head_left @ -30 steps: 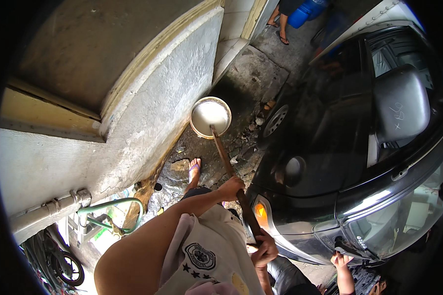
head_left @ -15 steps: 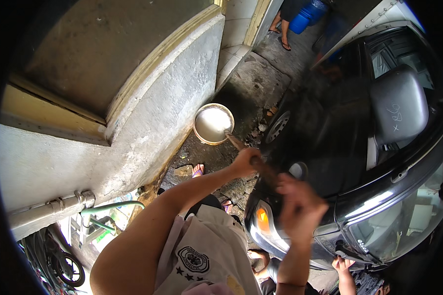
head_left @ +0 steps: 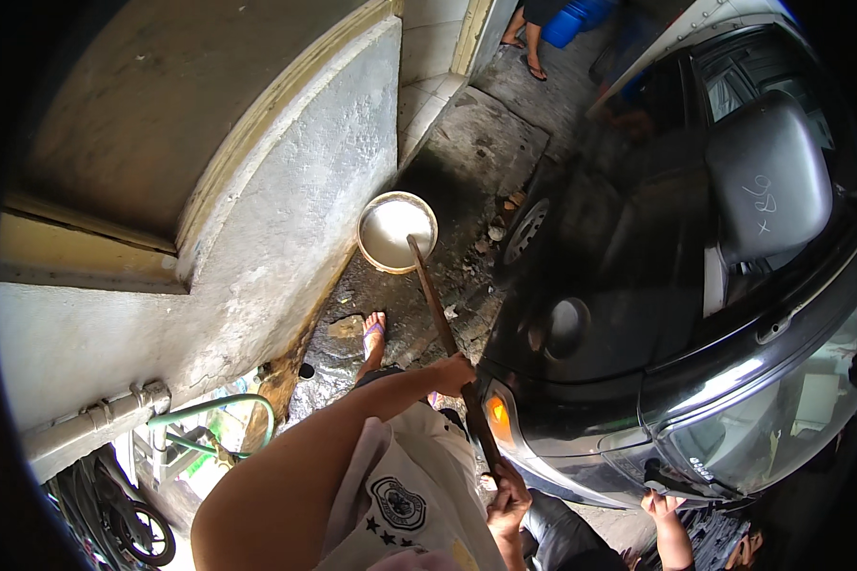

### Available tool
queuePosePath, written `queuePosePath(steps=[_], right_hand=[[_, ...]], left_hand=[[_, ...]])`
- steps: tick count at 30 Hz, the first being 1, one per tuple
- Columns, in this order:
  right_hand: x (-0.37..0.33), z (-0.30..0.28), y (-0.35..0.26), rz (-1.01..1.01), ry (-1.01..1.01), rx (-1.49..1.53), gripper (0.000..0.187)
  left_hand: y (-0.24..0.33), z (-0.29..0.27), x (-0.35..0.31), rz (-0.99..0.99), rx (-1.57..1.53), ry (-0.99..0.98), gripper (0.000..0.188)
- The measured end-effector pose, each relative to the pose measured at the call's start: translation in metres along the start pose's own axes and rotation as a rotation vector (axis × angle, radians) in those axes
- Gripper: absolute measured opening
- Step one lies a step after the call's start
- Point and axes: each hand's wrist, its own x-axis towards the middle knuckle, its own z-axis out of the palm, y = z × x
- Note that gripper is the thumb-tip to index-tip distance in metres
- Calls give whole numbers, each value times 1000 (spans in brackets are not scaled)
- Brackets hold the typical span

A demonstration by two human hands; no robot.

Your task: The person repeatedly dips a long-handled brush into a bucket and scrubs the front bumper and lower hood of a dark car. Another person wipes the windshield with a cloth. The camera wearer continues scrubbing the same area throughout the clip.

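A long brown wooden pole (head_left: 438,305) runs from near my body to a round bucket (head_left: 363,249) by the wall. The pole's far end dips into the pale, cloudy liquid (head_left: 388,224) in the bucket, where its tip is hidden. My left hand (head_left: 455,373) is closed around the pole's middle, with the arm stretched across my front. Closer to my body, my right hand (head_left: 510,497) grips the near end. A black vehicle (head_left: 619,324) with an orange corner light (head_left: 498,416) stands just right of the pole.
A rough grey wall (head_left: 286,181) borders the left side. Below it are a pipe (head_left: 105,419) and a green hose (head_left: 209,406). Another person's hand (head_left: 665,502) touches the vehicle at lower right. A person's legs (head_left: 533,43) stand beside a blue container (head_left: 564,24). The ground (head_left: 352,295) looks wet.
Both hands have come down and back toward my body, the right one most. The pole now slants more toward me, its far end still in the bucket. My view has shifted slightly.
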Motion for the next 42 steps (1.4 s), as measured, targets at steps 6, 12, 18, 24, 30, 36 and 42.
queuePosePath(steps=[6,12,18,24,30,36,42], right_hand=[[36,-37,3,31,257,-55,36],[128,-49,-163,-354,351,33,36],[190,4,-235,-417,171,89,21],[154,57,-150,-608,-91,60,21],[34,31,-51,-322,-26,-141,28],[66,16,-67,-176,308,40,29],[150,-1,-181,-698,302,529,25]], left_hand=[[35,-45,44,-136,-4,-112,26],[72,-179,28,-50,-251,320,22],[45,-202,3,-205,-432,646,23],[-21,-116,-31,-128,-409,610,16],[1,-25,-41,-51,-234,464,18],[24,-63,-1,-162,-205,498,20],[70,-174,7,-137,-356,866,22]])
